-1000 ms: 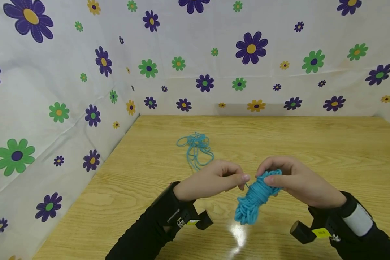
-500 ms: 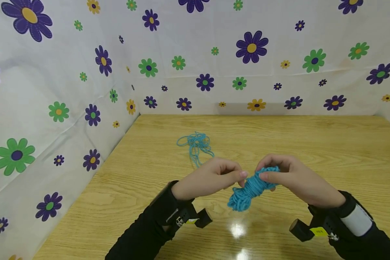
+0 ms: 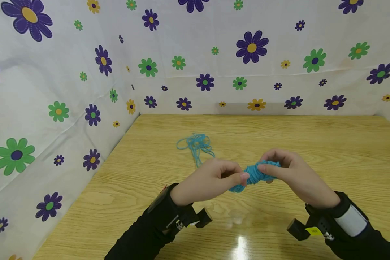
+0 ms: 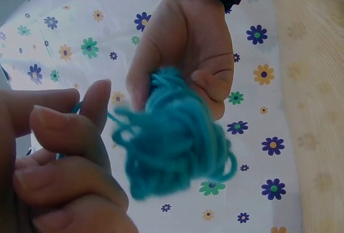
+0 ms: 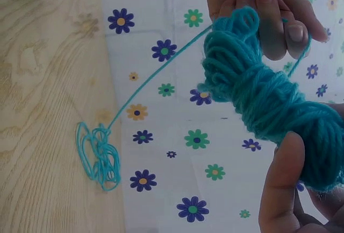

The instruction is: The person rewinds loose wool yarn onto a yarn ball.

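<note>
A bundle of blue yarn (image 3: 256,174), wound round its middle with loops at both ends, is held above the table. My right hand (image 3: 290,175) grips one end of it between thumb and fingers. Beside the other end, my left hand (image 3: 219,180) pinches a single strand, which the right wrist view shows running from the bundle through the fingers (image 5: 273,34). From there the strand stretches down to a loose tangle of the same yarn (image 3: 198,142) on the table. In the left wrist view the bundle (image 4: 174,136) looks blurred.
The wood-grain table (image 3: 143,144) reaches back to a white cloth backdrop (image 3: 188,47) printed with flowers. More of this cloth hangs along the left side. Each wrist bears a dark strap with a small camera.
The bundle has swung from steeply slanted to nearly level, its free end rising behind my left fingers. My right hand has lifted slightly. The strand by the tangle has shifted a little.
</note>
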The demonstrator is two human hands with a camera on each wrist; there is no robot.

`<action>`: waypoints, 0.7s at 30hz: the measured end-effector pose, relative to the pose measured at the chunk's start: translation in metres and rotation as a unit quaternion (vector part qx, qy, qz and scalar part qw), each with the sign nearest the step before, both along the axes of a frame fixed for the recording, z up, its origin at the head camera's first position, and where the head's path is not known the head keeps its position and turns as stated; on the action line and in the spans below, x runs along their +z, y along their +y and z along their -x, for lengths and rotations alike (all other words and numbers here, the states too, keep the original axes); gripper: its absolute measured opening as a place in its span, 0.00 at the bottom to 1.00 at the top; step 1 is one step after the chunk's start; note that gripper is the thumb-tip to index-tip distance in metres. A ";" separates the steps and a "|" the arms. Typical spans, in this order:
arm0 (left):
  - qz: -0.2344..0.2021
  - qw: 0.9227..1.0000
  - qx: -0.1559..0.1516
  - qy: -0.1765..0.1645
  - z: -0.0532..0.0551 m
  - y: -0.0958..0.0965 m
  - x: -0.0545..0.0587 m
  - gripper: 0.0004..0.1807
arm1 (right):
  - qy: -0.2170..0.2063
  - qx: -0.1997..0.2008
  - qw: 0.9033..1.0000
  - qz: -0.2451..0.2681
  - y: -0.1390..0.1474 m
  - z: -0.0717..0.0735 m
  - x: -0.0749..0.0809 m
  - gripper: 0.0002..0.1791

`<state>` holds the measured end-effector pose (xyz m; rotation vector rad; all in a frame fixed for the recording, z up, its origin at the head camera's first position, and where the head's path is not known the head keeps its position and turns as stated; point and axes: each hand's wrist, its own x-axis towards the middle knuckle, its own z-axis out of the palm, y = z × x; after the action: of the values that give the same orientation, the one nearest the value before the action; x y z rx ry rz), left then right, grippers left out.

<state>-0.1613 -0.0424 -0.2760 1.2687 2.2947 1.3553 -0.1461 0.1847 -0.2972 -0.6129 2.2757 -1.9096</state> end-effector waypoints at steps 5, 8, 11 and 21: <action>0.007 1.000 0.005 0.008 -0.002 -0.001 0.002 0.11 | -0.001 -0.043 0.999 -0.001 -0.003 0.001 -0.002 0.11; 0.009 1.000 0.004 0.014 -0.004 -0.001 0.003 0.11 | -0.001 -0.066 0.998 0.010 -0.005 0.002 -0.004 0.12; 0.010 1.000 -0.001 0.025 -0.004 0.000 0.002 0.12 | -0.005 -0.082 0.996 0.039 -0.007 0.004 -0.006 0.11; 0.008 0.999 -0.007 0.050 -0.003 0.002 0.000 0.12 | -0.039 -0.005 0.972 0.232 -0.005 0.005 -0.010 0.06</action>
<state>-0.1585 -0.0404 -0.2764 1.3742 2.3515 1.2957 -0.1509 0.1796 -0.3072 -0.5567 1.7905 -2.4407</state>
